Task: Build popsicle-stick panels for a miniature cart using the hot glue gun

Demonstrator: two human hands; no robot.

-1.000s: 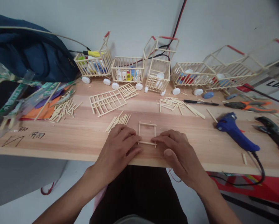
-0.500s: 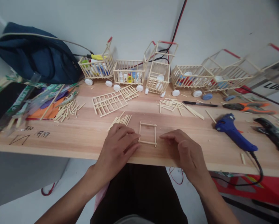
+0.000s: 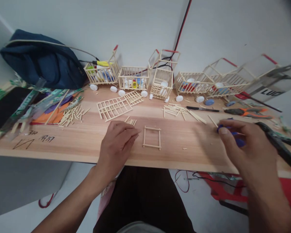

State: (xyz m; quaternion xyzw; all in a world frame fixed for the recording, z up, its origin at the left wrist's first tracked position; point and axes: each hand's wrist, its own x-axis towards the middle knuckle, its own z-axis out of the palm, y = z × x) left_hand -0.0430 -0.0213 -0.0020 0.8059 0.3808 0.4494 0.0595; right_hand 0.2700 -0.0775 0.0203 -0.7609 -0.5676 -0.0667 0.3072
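A small square frame of thin wooden sticks (image 3: 152,146) lies flat near the table's front edge. Just left of it is my left hand (image 3: 118,140), fingers bent and tips together, with nothing visible between them. Several short sticks (image 3: 133,122) lie partly hidden behind that hand. Over at the right, my right hand (image 3: 250,145) closes around a blue hot glue gun (image 3: 239,141), thumb on the near side and fingers over the far side. Most of the gun is covered by the hand. A thin stick (image 3: 213,121) lies by its nozzle end.
Wooden model shopping carts (image 3: 133,69) line the wall. Stick grids (image 3: 113,108), loose sticks (image 3: 72,115), a black pen (image 3: 202,109), orange-handled pliers (image 3: 247,112) and a black-handled tool (image 3: 279,139) lie around the table. A blue bag (image 3: 45,61) stands back left.
My right hand has moved right from beside the square frame to the glue gun and closed around it. My left hand has drawn slightly away from the frame's left side.
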